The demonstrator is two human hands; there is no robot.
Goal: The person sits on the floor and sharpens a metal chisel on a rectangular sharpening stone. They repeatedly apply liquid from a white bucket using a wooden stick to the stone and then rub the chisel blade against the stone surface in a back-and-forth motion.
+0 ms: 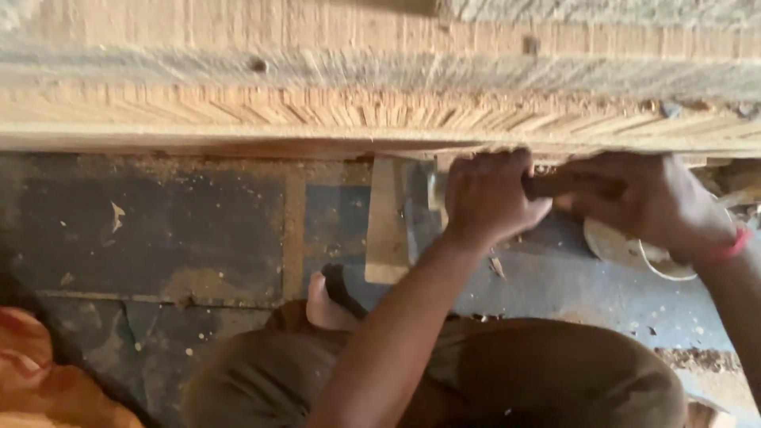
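Observation:
A long wooden beam (380, 87) with carved diagonal grooves runs across the top of the head view. My left hand (485, 196) is closed around the front part of a dark-handled tool (555, 184), just under the beam's lower edge. My right hand (646, 198) grips the rear of the same handle, and a red band circles its wrist. The tool's working end is hidden behind my left hand and the beam.
A short upright wooden piece (387, 218) stands under the beam, left of my hands. My knee (547, 372) and bare foot (325, 305) are below. Sawdust and chips lie on the dark tiled floor (158, 238). Orange cloth (47, 380) sits at the lower left.

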